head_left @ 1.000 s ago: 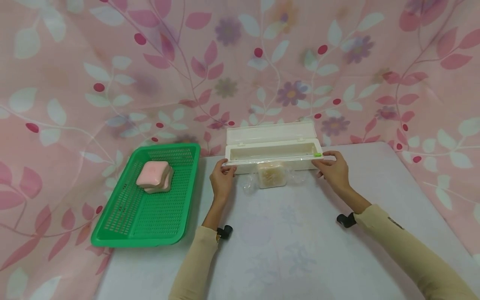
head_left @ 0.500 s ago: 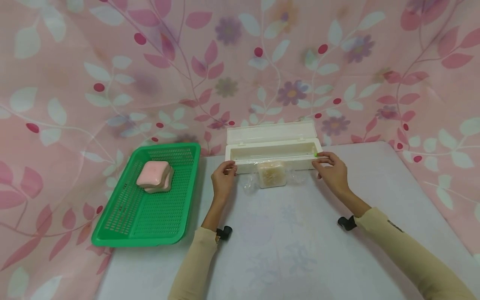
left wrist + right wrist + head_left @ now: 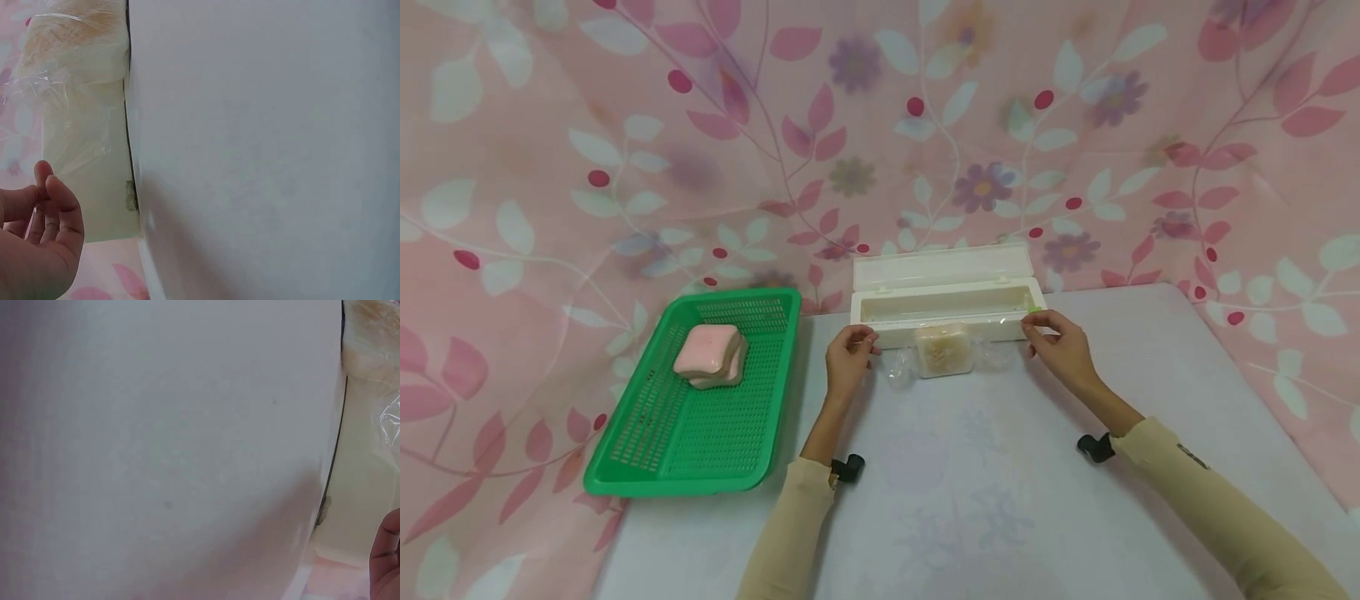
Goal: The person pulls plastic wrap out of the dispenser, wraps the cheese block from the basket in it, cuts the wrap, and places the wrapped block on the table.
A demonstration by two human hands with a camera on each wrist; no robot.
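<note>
Two grips: my left grip [image 3: 847, 364] and right grip [image 3: 1063, 348], at the left and right near corners of the white box [image 3: 895, 337].
Left grip: narrow, thumb and finger together, looks like a pinch on the clear film [image 3: 897, 367].
Right grip: narrow too, apparently on film; right wrist view catches only part of my fingers.
Clear film: along the box's near rim, around the wrapped slice [image 3: 945, 352], crinkled ends left and right.
Wrapped slice: between my grips, just at the box's near wall; resting or hanging, can't tell.
Box: far side of tabletop [image 3: 970, 500], lid [image 3: 943, 267] raised at far edge.
Green tab: [image 3: 1035, 309] right end, just beyond my right fingertips.
Basket: green basket [image 3: 692, 486] at left, two-layer pink stack [image 3: 709, 348] inside, far half.
Film risk: uneven pull could tear it or make it cling to itself.
Slice risk: if one pinch slips, slice could tip or get squashed.
Box risk: pulling near could drag it, maybe drop the lid.
</note>
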